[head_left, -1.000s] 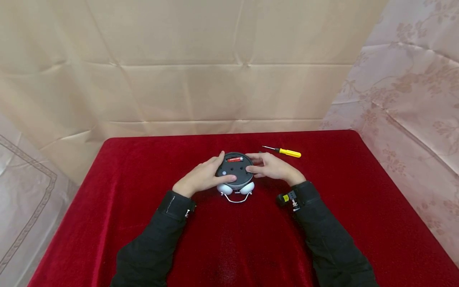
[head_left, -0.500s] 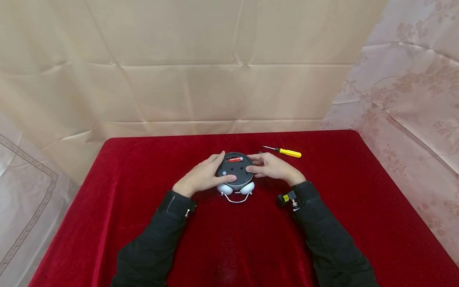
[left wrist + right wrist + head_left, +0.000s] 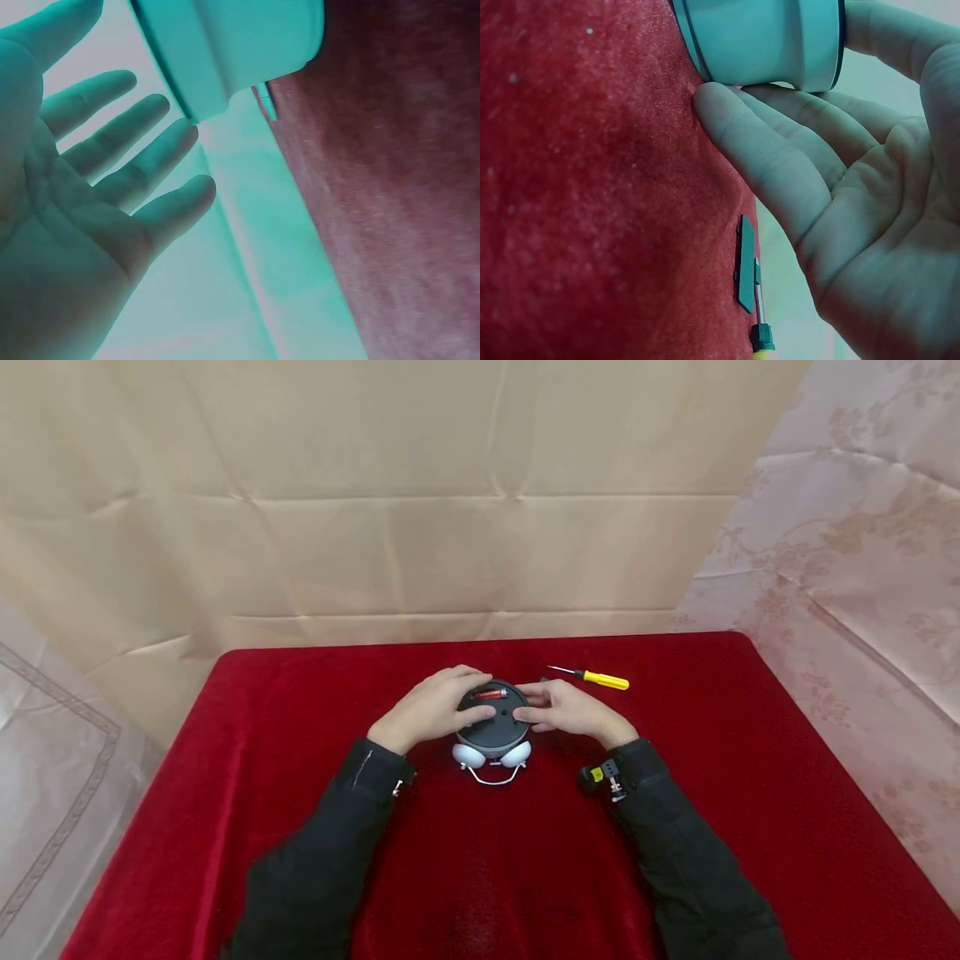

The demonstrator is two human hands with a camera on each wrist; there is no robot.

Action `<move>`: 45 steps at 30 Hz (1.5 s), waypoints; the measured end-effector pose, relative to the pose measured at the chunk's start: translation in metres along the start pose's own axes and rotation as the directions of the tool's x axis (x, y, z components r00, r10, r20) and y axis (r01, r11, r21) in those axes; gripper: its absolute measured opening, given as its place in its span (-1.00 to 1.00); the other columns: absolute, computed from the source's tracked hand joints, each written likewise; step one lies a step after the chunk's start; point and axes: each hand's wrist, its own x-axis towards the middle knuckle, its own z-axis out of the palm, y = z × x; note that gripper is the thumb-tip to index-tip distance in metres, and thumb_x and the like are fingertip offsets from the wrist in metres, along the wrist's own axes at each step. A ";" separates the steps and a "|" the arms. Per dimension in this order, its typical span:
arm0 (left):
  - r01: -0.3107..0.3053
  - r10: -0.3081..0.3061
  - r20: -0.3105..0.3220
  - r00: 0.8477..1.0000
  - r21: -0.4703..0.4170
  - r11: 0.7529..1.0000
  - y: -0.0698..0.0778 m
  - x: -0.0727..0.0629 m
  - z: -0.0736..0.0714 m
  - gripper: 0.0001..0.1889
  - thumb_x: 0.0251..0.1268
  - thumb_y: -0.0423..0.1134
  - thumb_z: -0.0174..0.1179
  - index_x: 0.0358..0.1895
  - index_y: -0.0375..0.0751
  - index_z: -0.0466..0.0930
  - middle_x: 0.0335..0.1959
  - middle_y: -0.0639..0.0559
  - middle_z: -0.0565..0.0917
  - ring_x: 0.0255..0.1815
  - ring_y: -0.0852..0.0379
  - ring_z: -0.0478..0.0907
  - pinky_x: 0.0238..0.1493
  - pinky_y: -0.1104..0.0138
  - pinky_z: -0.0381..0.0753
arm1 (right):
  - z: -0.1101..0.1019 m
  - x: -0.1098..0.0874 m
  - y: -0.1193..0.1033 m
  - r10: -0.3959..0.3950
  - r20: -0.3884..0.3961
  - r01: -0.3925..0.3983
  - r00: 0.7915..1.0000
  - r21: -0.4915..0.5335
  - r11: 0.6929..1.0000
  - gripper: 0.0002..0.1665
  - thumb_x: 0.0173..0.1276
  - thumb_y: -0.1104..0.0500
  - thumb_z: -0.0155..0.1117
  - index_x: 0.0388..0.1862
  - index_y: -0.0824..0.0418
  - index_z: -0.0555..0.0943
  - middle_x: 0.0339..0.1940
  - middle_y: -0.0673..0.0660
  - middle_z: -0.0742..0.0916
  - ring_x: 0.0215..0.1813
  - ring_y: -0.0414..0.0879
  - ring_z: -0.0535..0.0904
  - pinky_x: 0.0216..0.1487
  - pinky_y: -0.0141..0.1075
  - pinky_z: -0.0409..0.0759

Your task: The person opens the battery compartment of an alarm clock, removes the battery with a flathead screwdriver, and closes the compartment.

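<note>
A twin-bell alarm clock (image 3: 491, 735) lies face down on the red cloth, its dark back up and its white bells and wire handle toward me. A red battery (image 3: 491, 694) sits in the slot in its back. My left hand (image 3: 431, 710) reaches over the left side, fingertips at the battery and thumb over the back. In the left wrist view its fingers are extended beside the clock body (image 3: 232, 52). My right hand (image 3: 573, 710) grips the right side, thumb on the back edge and fingers along the pale casing (image 3: 765, 45).
A yellow-handled screwdriver (image 3: 606, 680) lies on the cloth beyond my right hand. Close to its shaft is a small flat dark piece (image 3: 745, 262). The red-covered table (image 3: 300, 677) ends at a beige curtain (image 3: 375, 527) behind.
My left hand has shifted up and right; its fingertips moved from the clock's left rim to the battery. The battery looks slightly tilted now. The right hand keeps its grip.
</note>
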 end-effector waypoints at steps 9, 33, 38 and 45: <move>-0.036 0.036 0.011 0.999 0.021 0.999 0.007 0.017 0.001 -0.55 0.38 -0.06 0.33 0.26 -0.15 0.63 0.23 -0.07 0.57 0.18 0.03 0.51 0.19 0.19 0.56 | 0.001 0.000 0.000 -0.005 0.001 0.005 1.000 0.015 1.000 -0.25 0.46 0.19 0.33 0.54 0.32 0.31 0.31 0.26 0.62 0.12 0.02 0.70 0.06 -0.16 0.66; 0.005 -0.006 -0.036 0.999 -0.005 1.000 0.006 0.019 0.022 -0.63 0.45 -0.23 0.24 0.27 -0.05 0.63 0.29 -0.07 0.50 0.24 -0.01 0.47 0.27 0.12 0.50 | 0.001 -0.004 -0.004 -0.007 0.004 0.007 1.000 -0.005 1.000 -0.21 0.45 0.15 0.35 0.55 0.35 0.28 0.31 0.26 0.62 0.14 0.03 0.69 0.04 -0.15 0.67; -0.015 0.015 -0.071 0.997 0.000 1.000 0.008 0.020 0.022 -0.68 0.42 -0.26 0.27 0.19 -0.10 0.64 0.18 -0.02 0.56 0.15 0.05 0.48 0.23 0.19 0.50 | 0.002 -0.003 -0.004 -0.004 0.002 0.004 1.000 -0.001 1.000 -0.23 0.44 0.15 0.35 0.54 0.31 0.31 0.30 0.23 0.63 0.13 0.03 0.69 0.04 -0.15 0.68; -0.046 0.056 -0.151 0.987 0.069 0.997 0.008 0.021 0.023 -0.72 0.35 -0.25 0.34 0.09 -0.12 0.68 -0.03 0.03 0.68 0.00 0.06 0.45 0.09 0.22 0.49 | 0.001 -0.003 -0.002 -0.009 0.004 0.009 1.000 -0.008 1.000 -0.23 0.44 0.14 0.36 0.54 0.29 0.32 0.30 0.23 0.64 0.13 0.03 0.69 0.05 -0.14 0.67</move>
